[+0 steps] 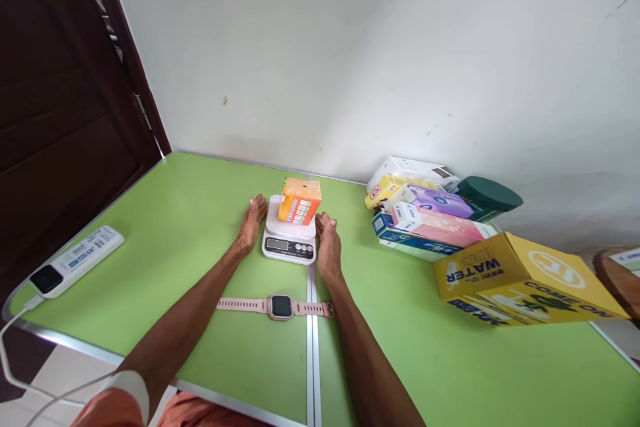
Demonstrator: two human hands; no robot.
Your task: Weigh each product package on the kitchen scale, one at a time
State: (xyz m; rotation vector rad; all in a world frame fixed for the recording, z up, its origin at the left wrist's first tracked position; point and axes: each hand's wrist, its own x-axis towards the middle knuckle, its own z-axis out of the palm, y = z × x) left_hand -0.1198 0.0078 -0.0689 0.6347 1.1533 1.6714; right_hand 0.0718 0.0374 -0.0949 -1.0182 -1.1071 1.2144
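A white kitchen scale (289, 249) lies on the green table, its dark display and buttons facing me. On its platform stands an orange box-like packet (300, 201) with printed sides. My left hand (251, 223) is at the scale's left side, palm turned inward and fingers stretched out. At the right side my right hand (329, 247) rests on edge with its fingers extended, close to or touching the scale; I cannot tell which. Neither hand holds anything. Nearer to me, a pink-strapped smartwatch (281, 307) lies flat between my forearms.
Several packages, including a purple pack (440, 201) and a dark green bottle (487, 197), are grouped along the wall at right. A yellow carton (525, 280) stands nearer. A white device (77, 261) with a cable lies at far left. A seam (312, 347) crosses the tabletop.
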